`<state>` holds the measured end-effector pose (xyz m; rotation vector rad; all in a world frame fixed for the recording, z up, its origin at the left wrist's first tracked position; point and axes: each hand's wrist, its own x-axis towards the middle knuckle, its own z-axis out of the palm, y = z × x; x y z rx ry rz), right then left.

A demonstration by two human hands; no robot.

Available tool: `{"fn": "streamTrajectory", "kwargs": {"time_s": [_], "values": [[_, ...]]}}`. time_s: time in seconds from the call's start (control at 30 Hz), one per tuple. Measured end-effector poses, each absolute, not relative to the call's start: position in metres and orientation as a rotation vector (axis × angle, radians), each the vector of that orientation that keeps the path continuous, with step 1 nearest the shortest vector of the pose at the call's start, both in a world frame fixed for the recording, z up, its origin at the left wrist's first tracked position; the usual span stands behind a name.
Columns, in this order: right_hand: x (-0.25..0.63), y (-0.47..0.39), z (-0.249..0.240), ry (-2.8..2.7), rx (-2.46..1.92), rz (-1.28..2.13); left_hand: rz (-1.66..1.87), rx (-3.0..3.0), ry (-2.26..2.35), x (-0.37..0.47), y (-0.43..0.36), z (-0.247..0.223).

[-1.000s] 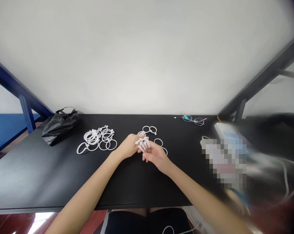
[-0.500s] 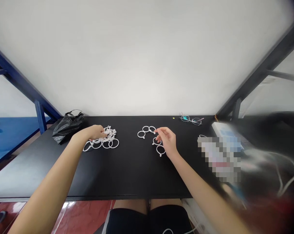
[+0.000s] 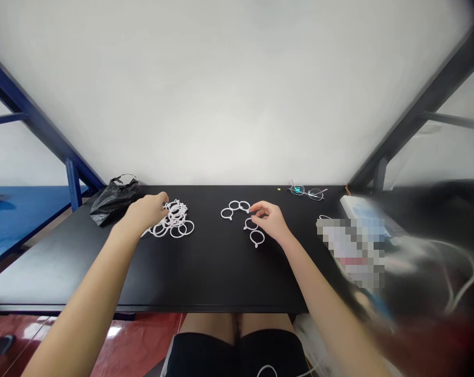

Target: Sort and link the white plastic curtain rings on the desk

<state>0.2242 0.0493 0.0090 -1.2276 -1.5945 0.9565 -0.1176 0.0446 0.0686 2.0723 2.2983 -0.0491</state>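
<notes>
A heap of white rings (image 3: 177, 215) lies on the black table (image 3: 205, 277), left of the middle. My left hand (image 3: 148, 209) is over the heap's left side, its fingers apart, with no ring seen in it. Right of the middle, several white rings with small knobs form a curve, among them an upper ring (image 3: 234, 206) and a lower ring (image 3: 257, 237). My right hand (image 3: 271, 219) is beside the curve's right side, thumb and forefinger apart near a ring (image 3: 251, 224); nothing shows between them.
A black plastic bag (image 3: 113, 201) sits at the back left. Eyeglasses (image 3: 315, 194) lie near the wall at the right. A white box (image 3: 364, 214) and a blurred, partly pixelated clear bag lie at the far right.
My left hand has lifted slightly off the heap and moved left, its fingers opening. My right hand's fingers have spread a little. The view has shifted slightly.
</notes>
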Motion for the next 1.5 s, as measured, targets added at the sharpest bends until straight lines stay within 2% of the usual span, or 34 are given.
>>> {"fn": "streamTrajectory", "kwargs": {"time_s": [0.07, 0.2, 0.33, 0.47, 0.7, 0.87, 1.1, 1.5], "values": [[0.233, 0.045, 0.018, -1.795, -1.26, 0.967, 0.052, 2.207, 2.182, -0.086, 0.039, 0.063], [0.244, 0.038, 0.027, -2.054, -1.299, 1.018, 0.186, 2.562, 1.61, -0.016, 0.042, 0.039], [0.244, 0.038, 0.019, -2.188, -1.376, 0.961, 0.177, 2.585, 1.614, 0.019, 0.056, 0.019], [0.24, 0.039, 0.011, -2.236, -1.461, 0.817, 0.094, 2.482, 1.612, 0.011, 0.067, 0.018], [0.228, 0.054, -0.002, -1.839, -1.321, 0.665, 0.792, 2.37, 1.764, 0.009, 0.088, 0.013], [0.215, 0.069, -0.022, -1.849, -1.202, 0.523, 0.701, 2.403, 1.655, 0.03, 0.092, -0.012], [0.213, 0.066, -0.028, -1.927, -1.366, 0.552, 0.536, 2.374, 1.708, 0.024, 0.08, -0.023], [0.216, 0.064, -0.022, -1.417, -1.228, 0.911, 0.628, 2.184, 1.709, 0.026, 0.077, -0.013]]}}
